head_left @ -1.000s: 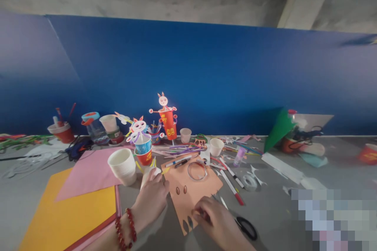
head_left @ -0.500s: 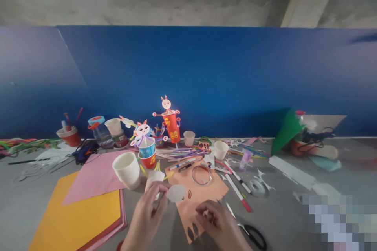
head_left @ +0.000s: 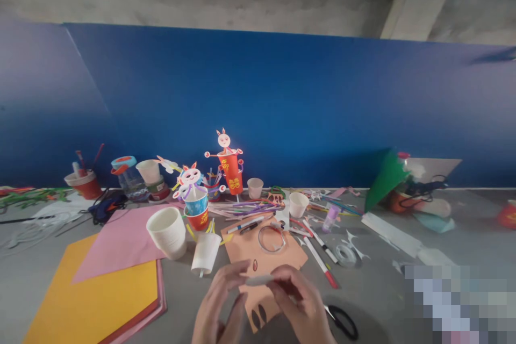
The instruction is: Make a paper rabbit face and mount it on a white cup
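A small white paper disc (head_left: 258,280), seen nearly edge-on, is pinched between the thumb and fingers of my right hand (head_left: 297,301). My left hand (head_left: 223,301) is by the disc's left edge with thumb and forefinger apart; whether a fingertip touches it I cannot make out. Beneath both hands lies an orange-tan sheet (head_left: 237,250) with a drawn oval (head_left: 255,265) and dark leaf-shaped marks (head_left: 262,312). A white paper cup (head_left: 206,252) with a straw lies tipped near my left hand. Black-handled scissors (head_left: 342,322) rest beside my right wrist, partly hidden.
Stacked white cups (head_left: 167,234) stand behind yellow paper (head_left: 100,295) and pink paper (head_left: 121,236). Two rabbit-faced cup figures, one red (head_left: 230,172), one blue (head_left: 196,201), stand farther back. Markers (head_left: 321,263), a tape roll (head_left: 345,254) and a purple-capped glue stick (head_left: 330,219) lie right.
The disc has passed from my left hand to my right and turned nearly edge-on. My hands have come closer together, and my left fingers have spread. The view has shifted slightly.
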The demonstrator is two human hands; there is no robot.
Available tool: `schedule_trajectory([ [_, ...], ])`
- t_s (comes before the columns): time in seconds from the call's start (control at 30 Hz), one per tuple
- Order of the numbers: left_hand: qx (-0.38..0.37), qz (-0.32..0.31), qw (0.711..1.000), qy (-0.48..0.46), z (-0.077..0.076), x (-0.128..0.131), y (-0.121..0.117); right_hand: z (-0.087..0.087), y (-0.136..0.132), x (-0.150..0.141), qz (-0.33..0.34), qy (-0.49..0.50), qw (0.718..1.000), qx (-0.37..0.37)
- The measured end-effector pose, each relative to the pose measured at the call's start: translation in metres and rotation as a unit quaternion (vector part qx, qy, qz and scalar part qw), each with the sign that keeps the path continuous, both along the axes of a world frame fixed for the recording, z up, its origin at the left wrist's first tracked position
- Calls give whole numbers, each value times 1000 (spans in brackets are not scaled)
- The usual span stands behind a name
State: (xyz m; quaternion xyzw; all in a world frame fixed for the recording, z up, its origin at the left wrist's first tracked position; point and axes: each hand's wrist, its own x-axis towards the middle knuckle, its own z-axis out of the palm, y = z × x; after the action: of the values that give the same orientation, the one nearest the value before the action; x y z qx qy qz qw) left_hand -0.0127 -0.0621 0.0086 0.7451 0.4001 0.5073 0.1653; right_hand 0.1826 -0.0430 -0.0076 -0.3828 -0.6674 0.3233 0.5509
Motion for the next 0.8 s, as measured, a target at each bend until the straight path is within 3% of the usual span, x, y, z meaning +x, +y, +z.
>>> schedule_trajectory([
  [0.1,137,25,983,117,9,-7,0,9,1,18,-7,-117,963,244],
  [0.17,194,37,969,147,16,-8,0,17,2,26,-28,-189,921,340],
  [0.23,229,31,958,169,22,-7,1,22,2,28,-65,-237,888,389],
  [0.3,248,9,950,192,26,-6,3,22,1,26,-79,-257,873,407],
  [0.4,238,-24,949,207,25,-4,7,18,-1,22,-36,-253,890,378],
  [0.5,178,-45,969,166,22,-1,8,12,-3,20,1,-226,917,329],
  [0.6,49,-92,988,110,19,3,6,8,-6,18,25,-226,927,298],
  [0.73,-171,-175,969,35,11,10,2,7,-6,15,30,-233,939,253],
  [0.8,-241,-184,952,-24,4,14,2,6,-6,14,30,-243,946,214],
])
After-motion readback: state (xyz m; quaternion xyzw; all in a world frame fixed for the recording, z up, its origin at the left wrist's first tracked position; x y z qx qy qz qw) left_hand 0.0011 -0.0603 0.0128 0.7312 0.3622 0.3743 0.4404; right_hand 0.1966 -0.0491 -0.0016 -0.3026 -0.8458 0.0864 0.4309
